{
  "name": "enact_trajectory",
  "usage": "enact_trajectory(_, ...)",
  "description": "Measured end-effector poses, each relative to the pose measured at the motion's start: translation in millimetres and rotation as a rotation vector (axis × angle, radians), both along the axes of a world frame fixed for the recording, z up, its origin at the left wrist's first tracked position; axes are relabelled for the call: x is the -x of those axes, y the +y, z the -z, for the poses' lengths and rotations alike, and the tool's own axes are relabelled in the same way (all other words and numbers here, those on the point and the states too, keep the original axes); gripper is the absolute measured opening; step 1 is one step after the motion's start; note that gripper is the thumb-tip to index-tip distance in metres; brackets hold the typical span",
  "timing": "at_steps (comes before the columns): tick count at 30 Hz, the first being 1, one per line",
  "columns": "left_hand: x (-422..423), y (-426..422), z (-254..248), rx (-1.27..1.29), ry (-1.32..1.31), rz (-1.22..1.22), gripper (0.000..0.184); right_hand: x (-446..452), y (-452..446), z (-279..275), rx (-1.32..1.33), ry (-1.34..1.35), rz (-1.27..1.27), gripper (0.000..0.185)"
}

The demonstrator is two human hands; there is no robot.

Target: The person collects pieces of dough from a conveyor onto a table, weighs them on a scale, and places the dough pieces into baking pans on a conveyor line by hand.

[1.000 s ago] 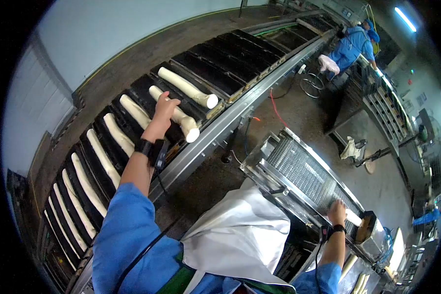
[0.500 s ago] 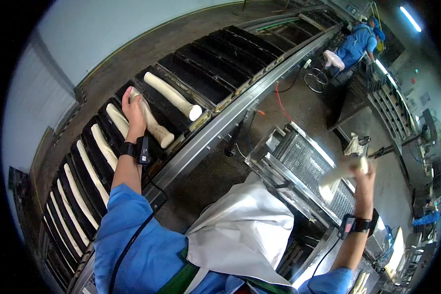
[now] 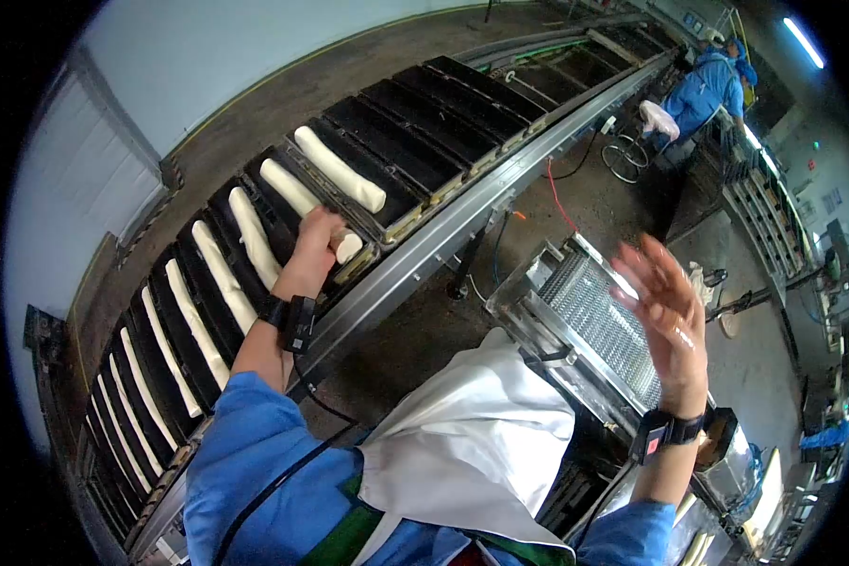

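Observation:
A row of black trays (image 3: pixel 407 124) runs diagonally on my left, with pale rolls, apparently dough, lying singly in its slots. My left hand (image 3: pixel 319 241) is closed round the near end of one dough roll (image 3: pixel 287 183), whose cut end shows past my fingers. Across the tray divider lies another dough roll (image 3: pixel 341 172), untouched. On the other side, a lumpy dough roll (image 3: pixel 251 229) sits close to my left wrist. My right hand (image 3: pixel 668 316) is raised beside the metal mesh belt (image 3: pixel 599 316), fingers spread and slightly blurred, holding nothing.
A steel rail (image 3: pixel 424 274) edges the trays. A white apron (image 3: pixel 472 424) covers my front. Black cables hang from both wrist devices. A red hose (image 3: pixel 558 193) runs down by the mesh machine. Another person in blue (image 3: pixel 706 94) works at the far right.
My left hand has shifted from the lumpy roll to the one on its right. My right hand no longer holds the pale piece. A roll now lies beyond the tray divider.

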State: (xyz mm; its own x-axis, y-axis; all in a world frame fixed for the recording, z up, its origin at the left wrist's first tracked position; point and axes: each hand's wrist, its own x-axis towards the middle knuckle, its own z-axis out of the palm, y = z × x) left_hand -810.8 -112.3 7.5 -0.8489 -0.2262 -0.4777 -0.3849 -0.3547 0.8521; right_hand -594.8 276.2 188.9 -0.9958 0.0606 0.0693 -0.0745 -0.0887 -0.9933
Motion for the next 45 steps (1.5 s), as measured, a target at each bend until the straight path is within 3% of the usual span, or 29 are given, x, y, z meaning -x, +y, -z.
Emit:
enact_trajectory(2,14,-19,19,0.044,-0.028,0.070,0.079,-30,46,35,-0.109,-0.103,0.204,0.068)
enact_trajectory(3,5,-6,-4,0.173,-0.058,0.057,0.077,-52,72,57,-0.135,-0.155,0.314,0.065)
enact_trajectory(4,13,-6,15,0.213,-0.017,-0.068,0.072,-80,101,81,-0.160,-0.211,0.424,0.062)
enact_trajectory(6,18,4,23,0.874,0.309,-0.157,0.066,-155,168,141,-0.309,-0.381,0.708,0.059)
enact_trajectory(7,24,6,23,1.132,0.513,-0.183,0.062,-213,217,188,-0.510,-0.398,0.721,0.062)
enact_trajectory(8,24,23,-2,0.802,0.576,-0.120,0.062,-279,258,225,-0.821,-0.519,0.795,0.071)
enact_trajectory(10,51,39,-5,0.557,0.376,-0.042,0.063,-363,253,223,-1.442,-1.122,0.841,0.083)
enact_trajectory(11,56,52,-11,0.591,0.329,0.004,0.065,-396,243,220,-1.357,-1.315,0.945,0.086)
enact_trajectory(12,82,42,19,0.499,0.323,0.030,0.064,-429,227,221,-1.247,-1.509,1.060,0.089)
enact_trajectory(13,108,29,40,0.786,0.214,0.050,0.062,-431,198,213,-1.176,-1.659,1.174,0.089)
enact_trajectory(14,130,-4,72,1.350,0.300,0.444,0.049,-440,168,204,-1.085,-1.823,1.297,0.089)
enact_trajectory(15,148,-32,98,1.933,0.521,0.668,0.037,-471,159,214,-1.062,-1.670,1.273,0.083)
enact_trajectory(16,203,-86,146,2.122,0.466,0.997,0.043,-502,150,223,-1.024,-1.521,1.241,0.078)
enact_trajectory(17,201,-82,152,2.146,0.420,1.055,0.041,-510,131,226,-1.012,-1.273,1.369,0.069)
enact_trajectory(18,194,-77,157,2.117,0.397,1.027,0.040,-531,122,233,-1.095,-1.465,1.305,0.062)
enact_trajectory(19,191,-75,160,2.088,0.384,1.008,0.039,-511,100,220,-1.260,-1.371,1.351,0.061)
enact_trajectory(21,185,-76,165,2.032,0.417,1.001,0.036,-505,97,223,-1.207,-1.503,1.372,0.066)
enact_trajectory(23,171,-87,168,1.823,0.594,1.091,0.037,-485,101,223,-0.992,-1.438,1.411,0.057)
enact_trajectory(26,123,-61,114,1.450,0.382,0.923,0.038,-481,147,252,-0.575,-1.205,1.308,0.034)
enact_trajectory(27,95,-38,81,1.337,0.338,0.850,0.039,-438,146,230,-0.194,-0.956,1.373,0.024)
enact_trajectory(28,67,-13,51,1.237,0.319,0.792,0.040,-405,143,204,0.120,-0.734,1.264,0.023)
enact_trajectory(30,23,31,3,1.098,0.288,0.712,0.042,-344,144,178,0.217,-0.587,1.074,0.026)
enact_trajectory(32,9,47,-3,1.054,0.417,0.696,0.046,-266,119,124,0.107,-0.474,0.949,0.045)
enact_trajectory(34,14,68,-4,0.483,0.263,0.432,0.030,-203,109,78,0.114,-0.383,0.663,0.051)
enact_trajectory(36,22,92,-15,0.041,0.064,0.125,0.028,-141,92,42,0.355,-0.300,0.306,0.055)
enact_trajectory(38,50,89,8,0.052,0.004,0.035,0.025,-86,54,24,0.284,-0.277,0.367,0.056)
enact_trajectory(42,45,79,8,0.138,-0.014,0.116,0.030,31,-13,19,0.524,-0.333,-0.088,0.053)
enact_trajectory(44,49,71,11,0.183,-0.045,0.127,0.033,70,-37,26,0.523,-0.215,-0.301,0.054)
enact_trajectory(45,57,68,22,0.083,-0.012,0.099,0.035,75,-41,33,0.458,-0.189,-0.340,0.055)
